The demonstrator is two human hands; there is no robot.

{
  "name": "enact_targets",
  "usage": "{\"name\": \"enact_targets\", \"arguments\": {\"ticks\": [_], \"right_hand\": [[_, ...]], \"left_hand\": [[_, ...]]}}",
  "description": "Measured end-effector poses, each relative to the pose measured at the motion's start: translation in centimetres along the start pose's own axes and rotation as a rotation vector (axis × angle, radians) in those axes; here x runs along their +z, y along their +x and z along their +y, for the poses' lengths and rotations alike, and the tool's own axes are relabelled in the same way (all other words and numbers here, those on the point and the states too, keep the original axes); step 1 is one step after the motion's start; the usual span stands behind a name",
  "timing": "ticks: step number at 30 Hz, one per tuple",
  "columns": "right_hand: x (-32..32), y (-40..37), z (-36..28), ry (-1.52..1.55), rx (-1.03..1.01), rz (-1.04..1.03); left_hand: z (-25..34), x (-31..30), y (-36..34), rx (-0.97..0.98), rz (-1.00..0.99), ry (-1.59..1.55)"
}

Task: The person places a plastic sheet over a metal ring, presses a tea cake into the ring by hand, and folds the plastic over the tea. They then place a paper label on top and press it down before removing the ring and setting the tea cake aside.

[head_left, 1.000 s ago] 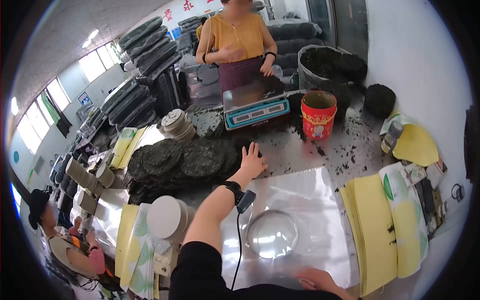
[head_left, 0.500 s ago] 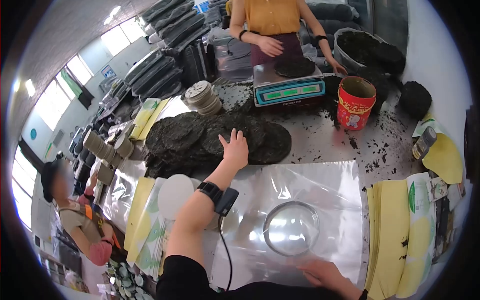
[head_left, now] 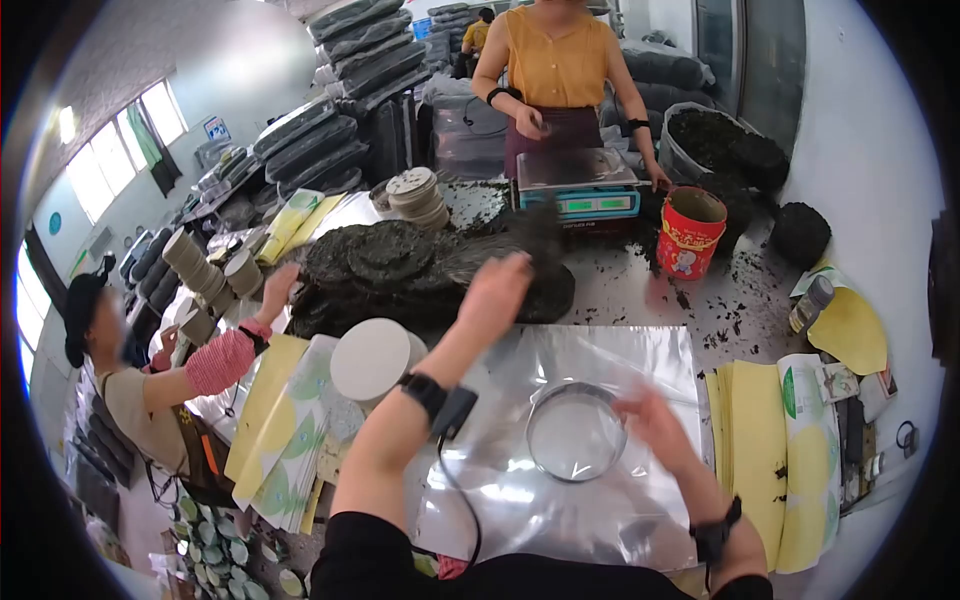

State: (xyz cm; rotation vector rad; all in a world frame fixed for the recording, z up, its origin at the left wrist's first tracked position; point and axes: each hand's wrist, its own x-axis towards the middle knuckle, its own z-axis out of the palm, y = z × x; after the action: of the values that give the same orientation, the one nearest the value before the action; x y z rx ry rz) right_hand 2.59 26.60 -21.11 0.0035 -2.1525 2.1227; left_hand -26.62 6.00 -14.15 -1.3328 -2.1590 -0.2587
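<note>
My left hand [head_left: 495,292] is closed at the edge of a dark, flaky disc like pressed dried seaweed [head_left: 541,238], which stands tilted and motion-smeared over the pile. Under it lies the long pile of similar dark discs [head_left: 375,255]. My right hand [head_left: 655,425] is blurred at the right side of a round metal ring [head_left: 535,432], its fingers unclear. The ring lies on a clear plastic sheet [head_left: 650,360] spread in front of me. A stack of white round discs [head_left: 370,358] stands to the left of the sheet, by my left forearm.
Across the table a co-worker [head_left: 560,60] stands behind a digital scale [head_left: 585,203]. A red bucket [head_left: 690,235] is right of it. Yellow and printed sheets [head_left: 755,450] lie at right, more [head_left: 265,400] at left. Another person [head_left: 150,400] reaches toward the pile from the left.
My left hand has moved right and closed on a disc at the pile. My right hand has risen to the ring. The disc on the scale is gone; the left co-worker's arm now reaches in.
</note>
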Motion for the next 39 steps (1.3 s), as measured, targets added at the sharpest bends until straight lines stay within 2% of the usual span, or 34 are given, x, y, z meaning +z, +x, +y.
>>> {"name": "enact_targets", "arguments": {"ticks": [1, 2, 3, 4, 5, 7, 10, 11, 12, 13, 14, 16, 17, 19, 22, 23, 24, 25, 27, 29, 30, 31, 32, 34, 37, 38, 39], "right_hand": [[0.1, 2.7, -1.9, 0.367, 0.099, 0.092], [-1.1, 5.0, 0.3, 0.538, 0.150, 0.080], [-1.0, 7.4, 0.6, 0.686, 0.341, 0.198], [-0.3, 8.5, -1.1, 0.749, 0.369, 0.035], [1.3, 9.1, -1.9, 0.863, 0.420, 0.105], [2.6, 10.4, 4.1, 0.753, 0.306, 0.230], [4.1, 8.9, 2.8, 0.752, 0.185, 0.375], [3.6, 8.3, 2.8, 0.749, 0.129, 0.393], [2.5, 7.6, 3.0, 0.711, 0.112, 0.399], [1.2, 6.7, 3.5, 0.679, 0.095, 0.408], [0.2, 5.7, 3.6, 0.740, 0.139, 0.378], [-1.3, 3.0, 3.4, 0.808, 0.195, 0.370], [-1.1, 1.9, 2.5, 0.777, 0.161, 0.409], [-0.9, 0.4, 1.1, 0.894, 0.129, 0.463], [-2.7, -1.2, 2.4, 0.918, 0.179, 0.613], [-3.5, -1.8, 3.4, 0.838, 0.082, 0.618], [-3.5, -2.9, 2.7, 0.663, 0.014, 0.681], [-3.5, -3.8, 2.1, 0.491, -0.052, 0.737], [-6.0, -6.1, 4.1, 0.558, -0.066, 0.863], [-8.2, -7.7, 4.7, 0.694, -0.073, 0.915], [-9.0, -8.3, 4.5, 0.787, -0.071, 0.936], [-9.3, -8.7, 4.3, 0.884, -0.065, 0.959], [-8.9, -9.2, 3.8, 0.873, -0.079, 0.958], [-8.4, -9.7, 2.3, 0.850, -0.121, 0.954], [-8.8, -9.7, 1.9, 0.818, -0.141, 0.850], [-10.3, -9.6, 3.9, 0.805, -0.087, 0.875], [-9.9, -9.2, 3.8, 0.774, -0.073, 0.884]], "left_hand": [[3.0, -1.4, -1.3, 0.130, -0.030, 0.016], [6.1, -2.5, -3.0, 0.114, -0.022, -0.176], [8.3, -1.8, -5.5, 0.200, -0.007, -0.199], [10.2, -3.3, -7.2, 0.339, -0.112, -0.129], [11.8, -3.5, -8.7, 0.387, -0.182, -0.130], [12.0, -4.9, -10.6, 0.381, -0.169, -0.119], [7.6, -10.0, -12.4, 0.267, -0.076, -0.339], [6.5, -13.1, -12.4, -0.098, -0.223, -0.331], [3.4, -12.6, -14.9, -0.158, -0.142, -0.001], [2.0, -15.1, -15.6, -0.396, -0.171, 0.050], [0.2, -14.9, -17.8, -0.488, -0.166, 0.077], [-0.9, -14.2, -20.1, -0.494, -0.324, -0.016], [-1.5, -13.8, -20.0, -0.489, -0.393, -0.066], [-1.8, -14.0, -19.9, -0.442, -0.429, -0.092], [-3.2, -15.6, -18.4, -0.361, -0.490, -0.135], [-2.6, -17.2, -16.7, -0.431, -0.461, -0.132], [-1.6, -18.8, -14.3, -0.642, -0.373, -0.268], [-5.4, -15.8, -16.5, -0.414, 0.055, -0.177], [-3.3, -14.2, -14.3, -0.480, 0.253, -0.695], [5.3, -12.7, -11.1, -0.130, -0.084, -0.296], [8.4, -9.5, -11.5, 0.032, -0.132, -0.341], [11.5, -5.0, -11.4, 0.252, -0.055, -0.602], [12.2, -3.9, -11.3, 0.281, -0.011, -0.657], [17.7, 4.1, -13.7, 0.295, -0.638, -0.600], [16.9, 3.9, -11.5, 0.100, -0.241, -0.616], [16.4, 3.8, -9.5, 0.105, -0.389, -0.438], [16.9, 4.0, -10.3, 0.141, -0.456, -0.393]]}}
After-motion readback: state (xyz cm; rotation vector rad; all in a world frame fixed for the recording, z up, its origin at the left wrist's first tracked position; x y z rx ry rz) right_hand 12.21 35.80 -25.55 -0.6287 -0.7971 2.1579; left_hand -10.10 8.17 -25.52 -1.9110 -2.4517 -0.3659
